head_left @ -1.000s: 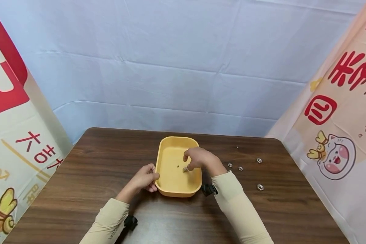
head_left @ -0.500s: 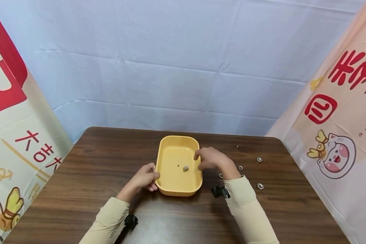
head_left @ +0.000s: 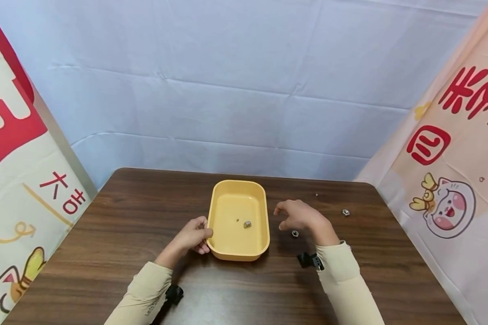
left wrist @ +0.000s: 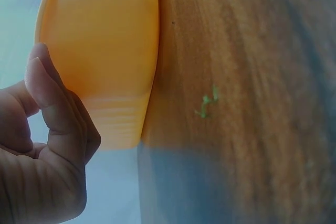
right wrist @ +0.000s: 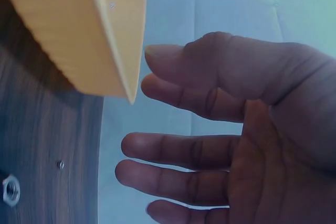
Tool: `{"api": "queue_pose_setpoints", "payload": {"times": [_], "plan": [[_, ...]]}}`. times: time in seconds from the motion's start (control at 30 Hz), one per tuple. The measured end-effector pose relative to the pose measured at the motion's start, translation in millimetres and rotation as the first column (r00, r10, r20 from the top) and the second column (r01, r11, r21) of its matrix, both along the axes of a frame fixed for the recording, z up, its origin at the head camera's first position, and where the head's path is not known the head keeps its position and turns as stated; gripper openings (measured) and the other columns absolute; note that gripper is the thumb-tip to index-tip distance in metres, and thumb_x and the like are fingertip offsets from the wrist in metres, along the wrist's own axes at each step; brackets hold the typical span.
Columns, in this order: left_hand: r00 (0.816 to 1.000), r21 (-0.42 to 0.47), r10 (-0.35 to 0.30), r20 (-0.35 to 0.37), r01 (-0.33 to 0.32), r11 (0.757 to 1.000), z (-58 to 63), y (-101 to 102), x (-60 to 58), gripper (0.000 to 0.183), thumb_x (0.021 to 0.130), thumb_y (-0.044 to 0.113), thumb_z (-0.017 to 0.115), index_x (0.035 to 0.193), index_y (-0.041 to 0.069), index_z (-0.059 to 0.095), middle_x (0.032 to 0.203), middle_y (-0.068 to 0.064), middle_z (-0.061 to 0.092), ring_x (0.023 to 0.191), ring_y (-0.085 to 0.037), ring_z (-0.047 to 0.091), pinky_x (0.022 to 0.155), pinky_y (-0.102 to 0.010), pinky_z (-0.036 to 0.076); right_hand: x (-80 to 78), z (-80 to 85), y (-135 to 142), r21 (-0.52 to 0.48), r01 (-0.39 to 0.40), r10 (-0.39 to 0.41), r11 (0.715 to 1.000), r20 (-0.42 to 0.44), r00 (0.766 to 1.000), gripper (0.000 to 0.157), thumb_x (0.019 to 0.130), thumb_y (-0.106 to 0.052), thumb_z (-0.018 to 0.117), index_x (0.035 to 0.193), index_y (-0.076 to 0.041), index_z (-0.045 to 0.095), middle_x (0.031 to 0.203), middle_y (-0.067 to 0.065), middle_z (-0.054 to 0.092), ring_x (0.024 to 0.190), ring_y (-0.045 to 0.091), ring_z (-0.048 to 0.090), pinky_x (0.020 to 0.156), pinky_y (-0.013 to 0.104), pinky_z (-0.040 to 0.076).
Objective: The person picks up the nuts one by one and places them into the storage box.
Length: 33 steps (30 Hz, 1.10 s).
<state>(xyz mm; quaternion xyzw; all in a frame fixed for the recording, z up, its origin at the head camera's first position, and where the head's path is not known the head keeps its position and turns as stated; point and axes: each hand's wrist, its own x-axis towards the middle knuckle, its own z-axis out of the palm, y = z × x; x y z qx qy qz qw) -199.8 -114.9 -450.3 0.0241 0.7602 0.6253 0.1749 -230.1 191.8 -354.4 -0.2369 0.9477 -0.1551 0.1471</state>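
A yellow rectangular tray (head_left: 237, 246) sits on the table in the head view. My left hand (head_left: 193, 235) pinches its left rim, thumb over the edge and fingers against the outside; the left wrist view shows those fingers (left wrist: 63, 114) at the tray wall. Inside the tray lie a metal nut (head_left: 247, 224) and a much smaller piece (head_left: 237, 220). To the right of the tray, my right hand (head_left: 305, 219) hovers above the table, fingers loosely spread, holding nothing in the right wrist view. A hex nut (head_left: 295, 234) lies just below that hand.
Another hex nut (head_left: 345, 212) lies farther right on the brown wooden table (head_left: 146, 198), with a tiny piece (head_left: 316, 195) near the back. The right sleeve (head_left: 341, 271) covers part of the table. A pale cloth (head_left: 227, 90) hangs behind the table's far edge.
My right hand has moved out of the tray to the right, leaving the nut inside, and now hovers over the table. The left hand and tray stay put.
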Motion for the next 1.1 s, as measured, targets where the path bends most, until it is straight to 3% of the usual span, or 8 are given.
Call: {"api": "queue_pose_setpoints", "payload": {"times": [0.53,0.77,0.97,1.1], "plan": [[1.0,-0.007,-0.003,0.009,0.003,1.0,-0.6,0.5,-0.3,0.012,0.078,0.001,0.048,0.081,0.005,0.037,0.052,-0.012,0.052,0.041,-0.017,0.056,0.036,-0.025,0.045,5.6,-21.0,27.5,0.059,0.112,-0.116,0.992,0.075,0.99,0.033,0.077,-0.009,0.071,0.108,-0.006,0.062,0.101,0.01,0.061,0.078,0.02,0.055,0.067,0.039,0.047],[1.0,-0.015,0.0,0.017,0.0,1.0,0.3,0.1,-0.9,0.013,0.079,0.001,0.049,0.082,0.004,0.037,0.052,-0.012,0.052,0.04,-0.017,0.055,0.035,-0.025,0.045,6.6,-32.2,38.9,0.07,0.154,-0.158,0.986,0.056,0.986,0.035,0.074,-0.008,0.073,0.108,-0.006,0.062,0.097,0.009,0.062,0.075,0.021,0.05,0.065,0.037,0.043],[1.0,-0.023,0.001,0.016,0.0,1.0,1.3,-0.3,-1.3,0.012,0.078,0.002,0.049,0.082,0.004,0.038,0.052,-0.012,0.052,0.04,-0.016,0.055,0.035,-0.025,0.044,4.2,-43.3,49.0,0.015,0.172,-0.173,0.985,0.083,0.981,0.039,0.074,-0.009,0.073,0.11,-0.003,0.059,0.099,0.012,0.06,0.08,0.023,0.052,0.065,0.039,0.044],[1.0,-0.021,-0.006,0.016,0.007,1.0,0.1,0.1,-1.7,0.012,0.078,0.002,0.048,0.081,0.005,0.037,0.052,-0.012,0.052,0.04,-0.016,0.055,0.035,-0.025,0.045,3.6,-51.9,55.3,-0.023,0.183,-0.18,0.983,0.086,0.98,0.04,0.072,-0.009,0.074,0.109,-0.003,0.059,0.091,0.009,0.058,0.078,0.023,0.051,0.065,0.039,0.044]]}}
